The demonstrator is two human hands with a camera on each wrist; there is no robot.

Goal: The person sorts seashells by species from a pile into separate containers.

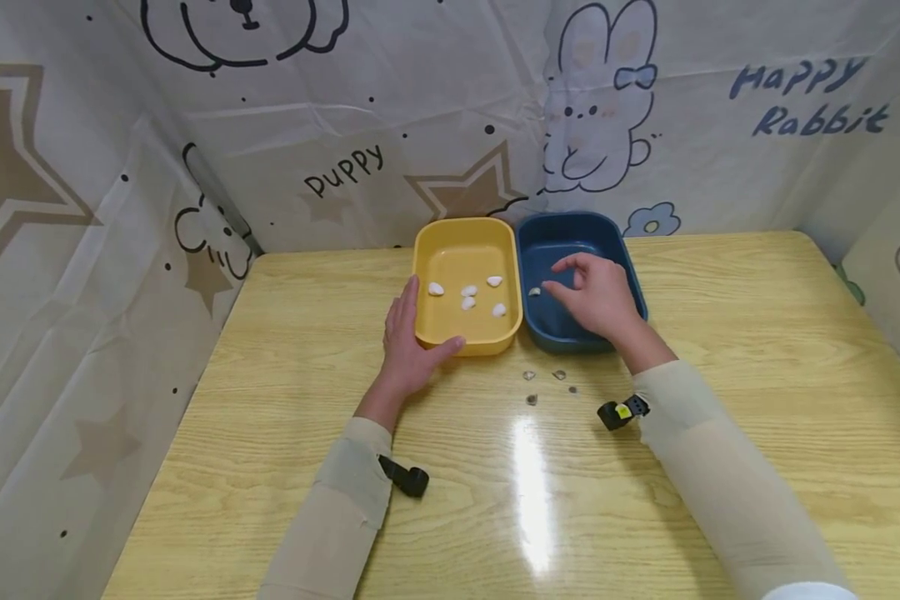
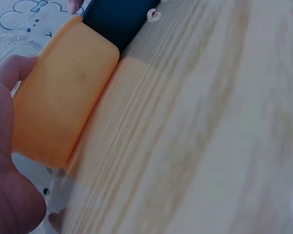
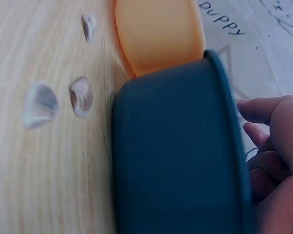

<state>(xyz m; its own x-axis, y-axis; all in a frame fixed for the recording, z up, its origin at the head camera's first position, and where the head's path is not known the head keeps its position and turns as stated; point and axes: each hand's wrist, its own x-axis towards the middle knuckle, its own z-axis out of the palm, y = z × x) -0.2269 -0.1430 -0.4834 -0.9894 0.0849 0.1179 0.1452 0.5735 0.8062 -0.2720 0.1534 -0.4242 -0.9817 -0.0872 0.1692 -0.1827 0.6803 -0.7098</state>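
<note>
My left hand (image 1: 411,346) rests against the left wall and front corner of a yellow tray (image 1: 468,347), its fingers straight along the side and the thumb at the front rim. Several white seashells (image 1: 494,282) lie spread over that tray's floor. Over the blue tray (image 1: 562,343) hovers my right hand (image 1: 600,296), index finger and thumb apart, the other fingers curled beneath. A small seashell (image 1: 535,292) shows in the blue tray just left of the thumb tip. In the right wrist view, the tray's wall hides part of the fingers.
Several small greyish-brown seashells, one of them a ridged shell (image 3: 81,96), lie on the wooden table (image 1: 270,400) in front of the blue tray. Both trays stand side by side near the back edge, close to a printed cloth (image 1: 285,108). Another cloth hangs at the left.
</note>
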